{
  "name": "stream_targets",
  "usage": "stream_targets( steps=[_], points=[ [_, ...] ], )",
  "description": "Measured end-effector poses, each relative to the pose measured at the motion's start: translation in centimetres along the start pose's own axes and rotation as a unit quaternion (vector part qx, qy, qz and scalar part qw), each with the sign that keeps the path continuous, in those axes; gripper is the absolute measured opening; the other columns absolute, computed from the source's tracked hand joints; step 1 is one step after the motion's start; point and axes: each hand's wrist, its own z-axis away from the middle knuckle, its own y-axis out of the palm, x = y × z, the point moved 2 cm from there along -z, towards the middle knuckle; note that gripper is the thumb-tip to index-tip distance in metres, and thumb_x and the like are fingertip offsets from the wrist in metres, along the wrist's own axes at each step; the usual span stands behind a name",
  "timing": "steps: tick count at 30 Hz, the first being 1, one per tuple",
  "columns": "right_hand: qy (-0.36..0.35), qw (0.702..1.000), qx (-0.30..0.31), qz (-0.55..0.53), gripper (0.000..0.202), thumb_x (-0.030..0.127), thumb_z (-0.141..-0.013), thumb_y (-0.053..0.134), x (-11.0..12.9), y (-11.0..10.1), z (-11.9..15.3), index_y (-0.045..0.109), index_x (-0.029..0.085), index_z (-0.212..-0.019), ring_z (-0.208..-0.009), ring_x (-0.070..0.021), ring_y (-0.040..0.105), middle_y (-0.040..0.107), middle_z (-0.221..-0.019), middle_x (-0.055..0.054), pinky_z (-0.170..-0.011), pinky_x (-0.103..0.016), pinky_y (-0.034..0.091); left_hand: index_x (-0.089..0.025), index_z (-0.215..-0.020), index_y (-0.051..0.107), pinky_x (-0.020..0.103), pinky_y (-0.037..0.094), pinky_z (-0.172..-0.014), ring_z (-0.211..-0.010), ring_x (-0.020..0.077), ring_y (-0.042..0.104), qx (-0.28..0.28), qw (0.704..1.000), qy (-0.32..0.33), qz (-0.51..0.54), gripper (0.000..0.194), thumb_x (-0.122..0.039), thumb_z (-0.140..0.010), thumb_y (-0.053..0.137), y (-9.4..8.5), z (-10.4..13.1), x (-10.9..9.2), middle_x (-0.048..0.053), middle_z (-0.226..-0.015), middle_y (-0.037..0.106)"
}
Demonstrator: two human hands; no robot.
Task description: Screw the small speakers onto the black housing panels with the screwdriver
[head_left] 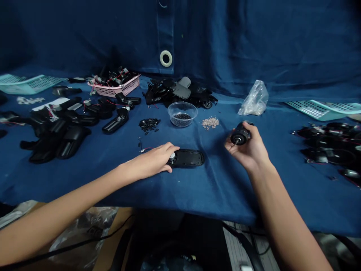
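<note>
My left hand [158,160] is closed over the left end of a long black plastic housing [188,158], which lies flat on the blue cloth. Beside my fingertips, a small round silvery part [172,154] shows on the housing; red and black wires emerge behind the hand. Held above the table to the right, a black electric screwdriver [240,134] sits in the grip of my right hand [252,146]. Its thin bit points toward me, down and to the left, apart from the housing. My palm hides part of its body.
Beyond the housing stand a clear bowl of tiny dark screws [182,116], a pile of small black parts [149,125], a heap of coppery screws [210,123] and a plastic bag [255,98]. Black casings [70,141] crowd the left, near a pink basket [118,89]; wired assemblies [329,145] lie right.
</note>
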Motion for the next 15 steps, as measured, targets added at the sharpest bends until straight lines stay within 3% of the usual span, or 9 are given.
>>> stream_targets(
  steps=[2, 4, 6, 7, 11, 15],
  points=[
    [0.016, 0.999, 0.015, -0.027, 0.023, 0.034, -0.079, 0.059, 0.4, 1.2, 0.0, 0.042, 0.020, -0.076, -0.055, -0.0072, 0.047, 0.045, -0.065, 0.004, -0.045, -0.017, 0.043, -0.020, -0.139, 0.038, 0.031, 0.041, -0.099, -0.118, 0.0220, 0.052, -0.025, 1.000, 0.011, -0.013, 0.069, -0.051, -0.083, 0.063, -1.5, -1.0, 0.8, 0.009, -0.130, 0.052],
    [0.023, 0.999, 0.019, -0.041, 0.025, 0.035, -0.080, 0.056, 0.6, 2.4, -0.2, 0.038, 0.020, -0.073, -0.052, -0.0073, 0.045, 0.042, -0.062, 0.004, -0.043, -0.017, 0.041, -0.018, -0.130, 0.048, 0.033, 0.038, -0.099, -0.113, 0.0220, 0.053, -0.113, 0.992, 0.006, -0.048, 0.056, -0.054, -0.087, 0.055, -3.9, -3.1, 2.2, 0.009, -0.123, 0.056],
    [0.018, 0.999, 0.017, -0.046, 0.025, 0.035, -0.081, 0.054, 0.5, 3.3, -0.4, 0.036, 0.020, -0.073, -0.050, -0.0070, 0.044, 0.041, -0.060, 0.005, -0.041, -0.017, 0.040, -0.015, -0.116, 0.057, 0.033, 0.037, -0.097, -0.108, 0.0206, 0.054, -0.196, 0.977, -0.013, -0.087, 0.037, -0.043, -0.094, 0.047, -6.1, -6.3, 3.9, 0.010, -0.114, 0.060],
    [0.011, 0.999, 0.014, -0.044, 0.025, 0.035, -0.082, 0.053, 0.3, 3.6, -0.5, 0.036, 0.020, -0.073, -0.049, -0.0068, 0.044, 0.041, -0.060, 0.005, -0.041, -0.017, 0.040, -0.014, -0.112, 0.059, 0.032, 0.037, -0.096, -0.107, 0.0202, 0.054, -0.184, 0.977, -0.021, -0.104, 0.032, -0.038, -0.095, 0.046, -6.9, -8.3, 4.7, 0.010, -0.112, 0.061],
    [-0.002, 1.000, -0.023, -0.006, 0.025, 0.034, -0.080, 0.057, -1.2, 3.4, -0.8, 0.037, 0.021, -0.076, -0.048, -0.0074, 0.047, 0.042, -0.060, 0.006, -0.042, -0.018, 0.045, -0.018, -0.099, 0.069, 0.030, 0.039, -0.088, -0.095, 0.0185, 0.059, 0.035, 0.989, -0.056, -0.131, 0.019, -0.025, -0.084, 0.060, -7.2, -15.9, 7.2, 0.006, -0.103, 0.068],
    [0.000, 0.999, -0.036, 0.028, 0.023, 0.034, -0.078, 0.061, -2.3, 2.8, -0.8, 0.042, 0.021, -0.081, -0.049, -0.0086, 0.049, 0.047, -0.062, 0.005, -0.044, -0.020, 0.051, -0.018, -0.079, 0.075, 0.034, 0.039, -0.086, -0.080, 0.0187, 0.060, 0.140, 0.977, -0.084, -0.138, 0.012, -0.015, -0.068, 0.069, -6.0, -19.5, 7.8, 0.006, -0.083, 0.072]
  ],
)
